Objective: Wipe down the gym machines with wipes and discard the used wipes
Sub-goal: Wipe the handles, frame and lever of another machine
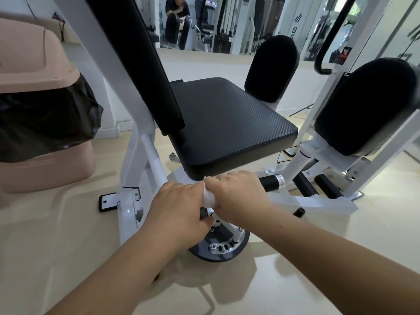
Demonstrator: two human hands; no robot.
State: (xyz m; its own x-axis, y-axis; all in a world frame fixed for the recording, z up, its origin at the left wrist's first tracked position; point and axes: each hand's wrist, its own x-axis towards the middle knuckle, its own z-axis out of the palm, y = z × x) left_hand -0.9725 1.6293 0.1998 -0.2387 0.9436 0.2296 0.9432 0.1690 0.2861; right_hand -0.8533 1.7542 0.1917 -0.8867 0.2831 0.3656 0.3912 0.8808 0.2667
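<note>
A person's right hand [236,194] curled round a white wipe [209,198] on the black handle [271,181] just under the machine's seat [227,123]. The left hand [179,208] curled beside it, its hold unclear. Twisting the wipe fully round the grip would likely clean best.

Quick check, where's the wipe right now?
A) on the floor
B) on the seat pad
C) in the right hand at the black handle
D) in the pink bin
C: the white wipe sticks out of the right hand, which grips the black handle.
</note>
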